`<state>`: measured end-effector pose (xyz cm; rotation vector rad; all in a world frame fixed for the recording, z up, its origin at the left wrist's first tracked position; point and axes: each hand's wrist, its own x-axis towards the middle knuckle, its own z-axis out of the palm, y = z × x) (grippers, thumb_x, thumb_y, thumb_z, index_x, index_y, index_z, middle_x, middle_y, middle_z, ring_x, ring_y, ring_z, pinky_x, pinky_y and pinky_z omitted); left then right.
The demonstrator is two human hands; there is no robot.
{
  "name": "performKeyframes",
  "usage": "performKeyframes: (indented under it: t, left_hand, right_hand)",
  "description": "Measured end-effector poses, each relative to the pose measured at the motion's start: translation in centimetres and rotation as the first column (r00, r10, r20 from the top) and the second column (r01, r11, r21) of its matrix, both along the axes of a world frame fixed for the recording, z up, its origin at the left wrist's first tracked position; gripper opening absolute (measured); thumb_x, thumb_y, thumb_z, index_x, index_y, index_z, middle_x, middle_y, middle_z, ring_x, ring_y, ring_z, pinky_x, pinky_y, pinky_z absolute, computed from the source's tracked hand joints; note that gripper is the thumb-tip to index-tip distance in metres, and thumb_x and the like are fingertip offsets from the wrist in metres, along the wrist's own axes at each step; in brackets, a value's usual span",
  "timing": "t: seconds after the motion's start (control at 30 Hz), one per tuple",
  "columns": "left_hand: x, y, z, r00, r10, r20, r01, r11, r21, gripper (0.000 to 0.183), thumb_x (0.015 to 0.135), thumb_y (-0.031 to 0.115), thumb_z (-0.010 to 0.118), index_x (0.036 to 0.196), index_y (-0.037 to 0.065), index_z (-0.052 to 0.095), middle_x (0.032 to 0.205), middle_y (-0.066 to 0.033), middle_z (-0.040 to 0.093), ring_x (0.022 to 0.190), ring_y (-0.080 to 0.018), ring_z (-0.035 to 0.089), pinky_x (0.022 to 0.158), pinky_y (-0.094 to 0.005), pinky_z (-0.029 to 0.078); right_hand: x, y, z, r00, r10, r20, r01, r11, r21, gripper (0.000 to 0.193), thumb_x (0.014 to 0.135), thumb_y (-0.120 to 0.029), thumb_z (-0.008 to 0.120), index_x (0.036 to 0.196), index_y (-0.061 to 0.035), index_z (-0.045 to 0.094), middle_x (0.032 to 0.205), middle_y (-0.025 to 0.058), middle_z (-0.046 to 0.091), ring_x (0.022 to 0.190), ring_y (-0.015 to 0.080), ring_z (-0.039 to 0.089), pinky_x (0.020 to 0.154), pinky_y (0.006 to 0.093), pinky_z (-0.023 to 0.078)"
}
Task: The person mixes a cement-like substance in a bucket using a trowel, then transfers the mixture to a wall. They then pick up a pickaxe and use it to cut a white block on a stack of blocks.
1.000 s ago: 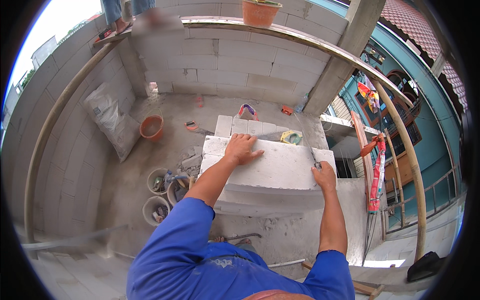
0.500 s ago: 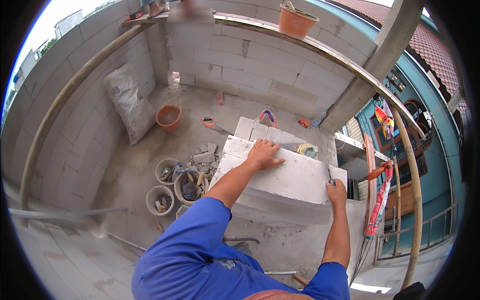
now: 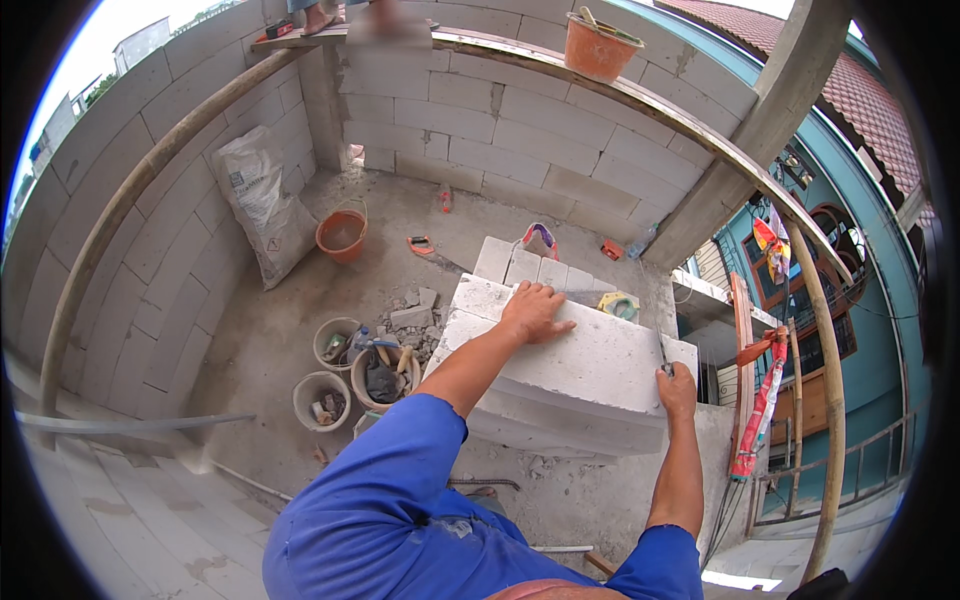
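While the left hand (image 3: 535, 312) rests on the upper face of a long, white, rectangular building block (image 3: 600, 367), the right hand (image 3: 677, 390) is at that block's right end. The left grip has its fingers loosely spread on the surface and is wrapped around nothing. The right grip is curled around the dark handle of a thin, grey-bladed hand tool (image 3: 661, 348), whose narrow blade points away from the person near the block's right end; whether it sits in a cut cannot be told. The block lies directly in front of the person, on top of other pale blocks. Just beyond its far edge is a saw with a yellow handle (image 3: 620, 304), and smaller white blocks (image 3: 522, 266) stand in a row behind.

On the grey concrete floor (image 3: 262, 310), to the left, are broken grey rubble (image 3: 412, 316), three round pale buckets (image 3: 304, 398) and, farther back, a round orange bucket (image 3: 342, 254). Beside it, a crumpled white sack (image 3: 262, 210) leans against the grey block wall (image 3: 165, 300). Above, a second orange bucket (image 3: 600, 52) stands on a long narrow plank (image 3: 690, 123), with another person's feet (image 3: 318, 20) toward the plank's left end.
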<state>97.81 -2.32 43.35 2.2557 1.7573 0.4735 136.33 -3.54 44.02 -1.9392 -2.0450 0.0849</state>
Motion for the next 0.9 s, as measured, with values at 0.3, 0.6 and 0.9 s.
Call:
performKeyframes:
  t: [0.3, 0.6, 0.9]
  left_hand:
    - [0.18, -0.16, 0.56, 1.0, 0.001, 0.001, -0.001, 1.0, -0.009, 0.068, 0.093, 0.06, 0.057, 0.14, 0.01, 0.058, 0.136, -0.0144, 0.06, 0.134, -0.029, 0.05, 0.114, -0.0421, 0.031]
    - [0.14, 0.11, -0.01, 1.0, -0.003, -0.02, 0.004, 0.999, 0.032, 0.065, 0.094, 0.058, 0.059, 0.138, 0.009, 0.06, 0.136, -0.0132, 0.062, 0.133, -0.0285, 0.051, 0.115, -0.0421, 0.032]
    - [0.69, 0.09, 0.31, 1.0, 0.009, -0.015, -0.008, 0.999, 0.033, 0.067, 0.094, 0.057, 0.06, 0.141, 0.009, 0.059, 0.137, -0.0132, 0.061, 0.133, -0.0295, 0.05, 0.114, -0.0418, 0.032]
  right_hand:
    - [0.3, -0.27, 0.04, 1.0, -0.009, -0.019, 0.009, 1.0, -0.019, 0.033, 0.087, -0.03, 0.07, 0.098, 0.0008, 0.065, 0.105, 0.0204, 0.068, 0.103, 0.0412, 0.064, 0.088, 0.0498, 0.05]
    - [0.09, 0.48, 0.0, 0.997, -0.071, 0.033, 0.075, 0.991, -0.113, 0.04, 0.087, -0.036, 0.069, 0.106, -0.0008, 0.066, 0.116, 0.0188, 0.066, 0.113, 0.0387, 0.062, 0.095, 0.0498, 0.05]
    - [0.04, -0.12, 0.34, 0.995, -0.098, 0.033, 0.102, 0.987, -0.125, 0.04, 0.089, -0.038, 0.067, 0.107, -0.0024, 0.067, 0.119, 0.0164, 0.066, 0.117, 0.0367, 0.06, 0.098, 0.049, 0.048]
